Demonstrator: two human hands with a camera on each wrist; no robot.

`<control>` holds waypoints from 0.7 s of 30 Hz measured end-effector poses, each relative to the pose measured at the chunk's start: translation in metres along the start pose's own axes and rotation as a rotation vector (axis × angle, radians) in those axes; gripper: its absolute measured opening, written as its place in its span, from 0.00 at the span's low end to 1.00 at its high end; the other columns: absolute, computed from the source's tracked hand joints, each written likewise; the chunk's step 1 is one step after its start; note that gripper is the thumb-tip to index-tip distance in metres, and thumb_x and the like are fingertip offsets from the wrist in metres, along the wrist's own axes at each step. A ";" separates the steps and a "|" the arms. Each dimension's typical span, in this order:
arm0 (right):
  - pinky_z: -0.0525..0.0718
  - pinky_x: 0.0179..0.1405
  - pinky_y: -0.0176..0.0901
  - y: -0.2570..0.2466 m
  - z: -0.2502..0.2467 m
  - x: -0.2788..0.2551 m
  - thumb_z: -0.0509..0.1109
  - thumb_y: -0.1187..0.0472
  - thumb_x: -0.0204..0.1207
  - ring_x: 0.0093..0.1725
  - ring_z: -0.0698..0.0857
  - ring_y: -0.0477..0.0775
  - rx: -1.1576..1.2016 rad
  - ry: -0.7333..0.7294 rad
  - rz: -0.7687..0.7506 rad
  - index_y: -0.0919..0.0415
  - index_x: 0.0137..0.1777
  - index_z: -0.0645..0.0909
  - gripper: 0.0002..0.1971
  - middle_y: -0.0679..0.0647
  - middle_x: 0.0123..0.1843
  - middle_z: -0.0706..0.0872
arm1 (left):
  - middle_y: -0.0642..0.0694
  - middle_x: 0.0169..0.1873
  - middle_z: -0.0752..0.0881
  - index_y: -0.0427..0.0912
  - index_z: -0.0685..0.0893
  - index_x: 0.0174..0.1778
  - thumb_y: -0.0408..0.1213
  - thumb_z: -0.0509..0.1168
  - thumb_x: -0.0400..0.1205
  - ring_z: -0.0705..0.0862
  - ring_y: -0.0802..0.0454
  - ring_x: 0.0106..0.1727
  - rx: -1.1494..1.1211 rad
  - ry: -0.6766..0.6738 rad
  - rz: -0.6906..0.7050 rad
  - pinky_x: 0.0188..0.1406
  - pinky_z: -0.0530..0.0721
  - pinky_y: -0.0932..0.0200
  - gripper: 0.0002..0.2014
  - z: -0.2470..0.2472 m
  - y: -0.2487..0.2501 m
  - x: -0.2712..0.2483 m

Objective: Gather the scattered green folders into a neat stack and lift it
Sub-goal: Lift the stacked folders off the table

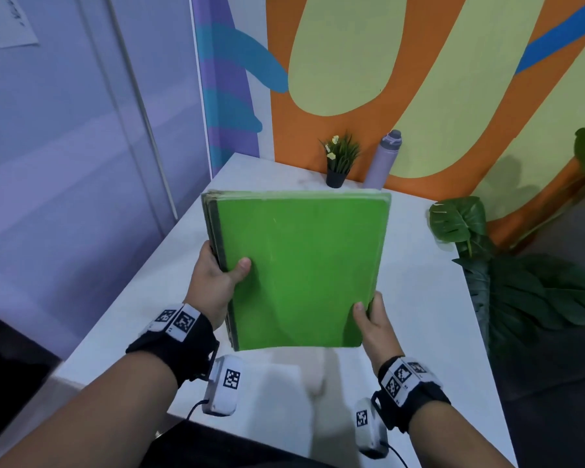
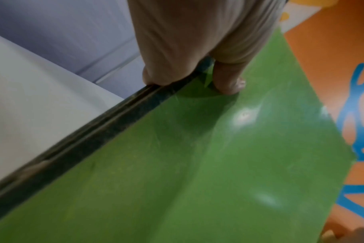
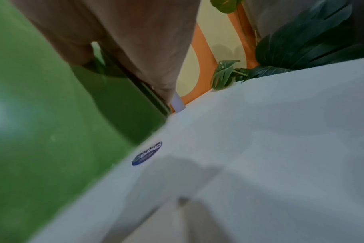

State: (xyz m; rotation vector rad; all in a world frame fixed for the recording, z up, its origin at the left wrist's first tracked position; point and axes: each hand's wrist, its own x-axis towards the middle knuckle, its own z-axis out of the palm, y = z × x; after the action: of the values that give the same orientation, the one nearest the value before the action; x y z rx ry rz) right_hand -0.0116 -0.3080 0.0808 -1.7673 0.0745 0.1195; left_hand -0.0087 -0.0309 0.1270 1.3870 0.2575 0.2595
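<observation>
A stack of green folders [image 1: 301, 268] hangs in the air above the white table [image 1: 429, 332], its edges lined up, dark spines on the left. My left hand [image 1: 217, 275] grips the stack's left edge, thumb on the top cover and fingers underneath. My right hand [image 1: 372, 319] grips the near right corner the same way. The left wrist view shows the thumb pressed on the green cover [image 2: 197, 164] beside the dark spines. In the right wrist view the folders [image 3: 41, 131] fill the left side, with my right hand [image 3: 135, 57] round their edge.
A small potted plant [image 1: 339, 160] and a lilac bottle [image 1: 384, 160] stand at the table's far edge against the painted wall. Large leafy plants [image 1: 520, 271] crowd the table's right side. A blue sticker [image 3: 147, 153] lies on the tabletop.
</observation>
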 end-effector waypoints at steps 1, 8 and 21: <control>0.81 0.60 0.53 0.002 0.002 -0.002 0.59 0.57 0.84 0.58 0.84 0.55 0.003 0.042 0.000 0.49 0.58 0.74 0.07 0.51 0.56 0.86 | 0.43 0.60 0.88 0.48 0.76 0.61 0.30 0.71 0.78 0.87 0.42 0.61 0.005 0.005 -0.004 0.56 0.88 0.43 0.18 0.000 0.001 0.002; 0.82 0.41 0.48 -0.026 -0.001 0.013 0.59 0.69 0.83 0.45 0.85 0.58 0.188 0.219 0.037 0.60 0.53 0.79 0.08 0.59 0.48 0.87 | 0.49 0.63 0.85 0.47 0.72 0.69 0.47 0.70 0.78 0.84 0.48 0.64 0.119 -0.097 -0.115 0.65 0.82 0.43 0.25 0.002 -0.009 0.002; 0.89 0.51 0.55 -0.039 -0.016 0.038 0.60 0.62 0.84 0.60 0.86 0.66 0.541 0.020 0.163 0.63 0.64 0.81 0.13 0.64 0.63 0.86 | 0.41 0.56 0.89 0.48 0.79 0.59 0.47 0.75 0.72 0.88 0.38 0.57 0.083 0.017 -0.217 0.58 0.85 0.30 0.22 0.001 -0.030 0.002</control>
State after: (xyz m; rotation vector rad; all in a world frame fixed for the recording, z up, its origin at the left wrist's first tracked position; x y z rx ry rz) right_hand 0.0316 -0.3149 0.1172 -1.2211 0.2426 0.1810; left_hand -0.0052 -0.0363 0.0972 1.4266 0.4340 0.0808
